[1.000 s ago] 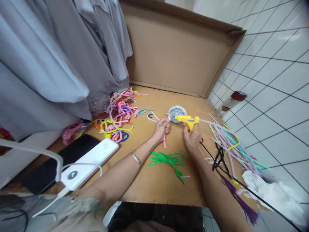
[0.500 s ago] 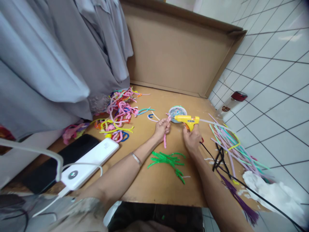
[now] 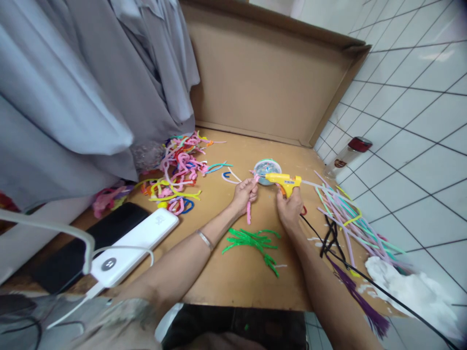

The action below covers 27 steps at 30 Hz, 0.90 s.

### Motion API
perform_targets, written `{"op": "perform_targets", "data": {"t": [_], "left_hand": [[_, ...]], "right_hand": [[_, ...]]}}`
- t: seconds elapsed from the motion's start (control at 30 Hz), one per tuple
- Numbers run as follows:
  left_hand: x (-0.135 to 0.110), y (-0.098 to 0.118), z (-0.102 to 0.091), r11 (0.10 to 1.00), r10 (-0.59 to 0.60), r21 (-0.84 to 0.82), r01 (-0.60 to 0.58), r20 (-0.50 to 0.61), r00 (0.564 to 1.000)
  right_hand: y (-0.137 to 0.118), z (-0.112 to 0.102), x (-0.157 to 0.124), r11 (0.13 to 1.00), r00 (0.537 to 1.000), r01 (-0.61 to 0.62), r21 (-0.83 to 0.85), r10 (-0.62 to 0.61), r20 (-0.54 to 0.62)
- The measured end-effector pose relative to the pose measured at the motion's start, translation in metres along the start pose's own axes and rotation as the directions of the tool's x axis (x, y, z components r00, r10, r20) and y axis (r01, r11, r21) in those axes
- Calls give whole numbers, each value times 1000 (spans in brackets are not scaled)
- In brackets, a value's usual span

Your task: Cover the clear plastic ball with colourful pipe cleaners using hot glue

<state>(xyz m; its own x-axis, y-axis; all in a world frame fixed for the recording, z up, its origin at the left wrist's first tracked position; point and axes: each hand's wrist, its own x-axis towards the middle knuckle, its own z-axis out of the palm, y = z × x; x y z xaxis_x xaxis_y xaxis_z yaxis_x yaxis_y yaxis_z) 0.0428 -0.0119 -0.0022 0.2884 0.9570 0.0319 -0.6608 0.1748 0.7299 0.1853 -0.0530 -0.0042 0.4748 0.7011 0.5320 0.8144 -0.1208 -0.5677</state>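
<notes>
My left hand is closed around a pink pipe cleaner, whose lower end hangs below the fingers. In my right hand is a yellow hot glue gun, with a pale glue stick coming out of its back. The gun's nozzle points left and meets the pink piece just above my left fingertips; whether glue is flowing is too small to tell. Right behind the nozzle stands a small round tub with bits in it. Nearer to me lies a bunch of green pipe cleaners.
Tangled pipe cleaners heap at the left. A white power bank and a black phone lie nearer. On the right are pastel pipe cleaners, a purple tassel, white fluff and a clear jar. Cardboard stands behind.
Both hands keep nearly the same pose, with the glue gun's nozzle still at the pink pipe cleaner. The whole view has shifted very slightly.
</notes>
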Motion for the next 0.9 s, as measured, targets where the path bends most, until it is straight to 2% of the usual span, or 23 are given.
{"op": "perform_targets", "data": {"t": [0.1, 0.23, 0.37, 0.47, 0.7, 0.9], "left_hand": [[0, 0, 0, 1000, -7, -2, 7, -6, 1000], [-1, 1, 0, 1000, 5, 19, -5, -5, 1000], [-2, 0, -1, 998, 19, 65, -20, 13, 1000], [-2, -2, -2, 996, 22, 86, -24, 26, 999], [-2, -3, 0, 995, 12, 98, -12, 4, 1000], [-4, -2, 1, 994, 4, 113, -1, -22, 1000]], "right_hand": [[9, -5, 11, 997, 996, -66, 34, 68, -57], [34, -15, 32, 983, 971, -183, 21, 184, -152], [62, -19, 45, 963, 959, -255, -90, 241, -147], [74, -19, 46, 945, 949, -300, -135, 281, -143], [74, -23, 47, 916, 941, -340, -215, 330, -80], [67, -29, 46, 904, 950, -307, -298, 311, -36]]}}
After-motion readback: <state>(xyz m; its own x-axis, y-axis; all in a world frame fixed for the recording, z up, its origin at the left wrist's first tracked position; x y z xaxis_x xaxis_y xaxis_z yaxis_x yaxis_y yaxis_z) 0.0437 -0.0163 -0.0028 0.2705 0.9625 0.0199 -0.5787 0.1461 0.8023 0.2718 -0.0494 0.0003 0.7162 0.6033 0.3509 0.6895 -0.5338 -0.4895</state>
